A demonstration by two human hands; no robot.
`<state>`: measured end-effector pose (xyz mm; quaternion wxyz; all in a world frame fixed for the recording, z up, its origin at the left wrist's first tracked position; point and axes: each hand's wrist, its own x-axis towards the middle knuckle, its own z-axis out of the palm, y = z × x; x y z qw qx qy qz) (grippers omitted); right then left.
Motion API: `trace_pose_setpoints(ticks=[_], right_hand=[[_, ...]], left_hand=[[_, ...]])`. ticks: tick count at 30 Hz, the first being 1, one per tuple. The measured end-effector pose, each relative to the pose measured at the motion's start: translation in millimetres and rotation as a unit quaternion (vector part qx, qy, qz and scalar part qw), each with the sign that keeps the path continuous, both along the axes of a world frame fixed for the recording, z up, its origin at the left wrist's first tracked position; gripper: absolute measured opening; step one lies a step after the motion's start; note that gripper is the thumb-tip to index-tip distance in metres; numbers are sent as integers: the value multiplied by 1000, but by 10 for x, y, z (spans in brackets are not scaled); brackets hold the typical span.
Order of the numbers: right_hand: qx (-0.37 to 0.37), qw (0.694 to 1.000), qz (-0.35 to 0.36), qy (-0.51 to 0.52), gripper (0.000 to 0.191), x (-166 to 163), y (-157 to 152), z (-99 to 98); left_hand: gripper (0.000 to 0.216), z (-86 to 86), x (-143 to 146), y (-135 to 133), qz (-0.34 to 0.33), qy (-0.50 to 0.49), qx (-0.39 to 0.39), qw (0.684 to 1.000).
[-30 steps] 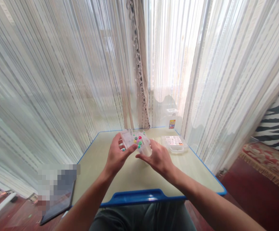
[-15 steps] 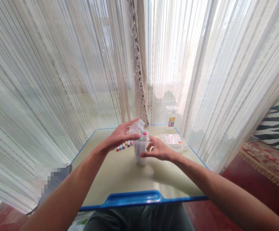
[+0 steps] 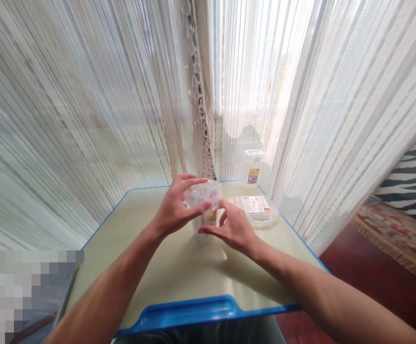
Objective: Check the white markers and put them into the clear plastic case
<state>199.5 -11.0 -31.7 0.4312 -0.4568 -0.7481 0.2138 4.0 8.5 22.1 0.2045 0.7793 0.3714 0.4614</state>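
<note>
A clear plastic marker box (image 3: pixel 199 228) stands upright on the table between my hands, with coloured marker caps showing faintly through it. Its see-through lid (image 3: pixel 212 188) lies across the top; I cannot tell whether it is fastened. My left hand (image 3: pixel 175 203) grips the lid, fingers over the far edge and thumb along the near one. Curved around the box's right side, my right hand (image 3: pixel 234 227) holds it with the thumb in front. A small label shows on the box near the right fingers.
A blue-rimmed table (image 3: pixel 165 277) carries an open clear case (image 3: pixel 265 217) with a printed sheet at the back right; its raised lid (image 3: pixel 253 167) bears a coloured label. String curtains (image 3: pixel 139 95) hang behind the table. A zebra-striped cloth (image 3: pixel 408 184) is at the far right.
The lid has swung down from a tilted position onto the box. The box has turned, bringing a label into view. The loose markers seen behind it are now mostly hidden by my left hand.
</note>
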Motion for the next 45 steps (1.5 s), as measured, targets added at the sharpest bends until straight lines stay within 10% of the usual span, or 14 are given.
trace_pose_setpoints(ticks=[7,11,33,45], right_hand=[[122,981,118,90,100,218,146,-72],[147,964,202,94,89,231,165,-54],[190,969,154,32,58,227,63,107],[361,923,49,-121,60,184,46,317]], left_hand=[[36,-228,26,-21,-149,-190,-47,969],[35,-306,84,-30,-173,-246,-85,950],[32,-386,282,-72,-116,-303,-65,944],[31,-398,268,-69,-115,-295,-76,945]])
